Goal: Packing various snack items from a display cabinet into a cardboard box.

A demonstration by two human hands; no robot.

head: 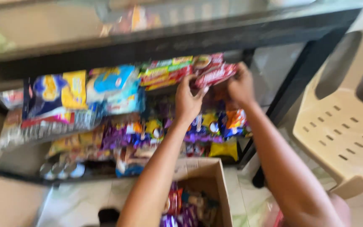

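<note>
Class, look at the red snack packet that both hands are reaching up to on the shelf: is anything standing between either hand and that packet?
Nothing visible does. The left hand and the right hand both already touch the red snack packet, one at each end. The picture is blurred, so the exact grip of the fingers cannot be told.

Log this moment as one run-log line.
left hand: gripping red snack packet | right hand: gripping same packet | packet: atop shelf stack | open brown cardboard box: below, holds packets
</note>
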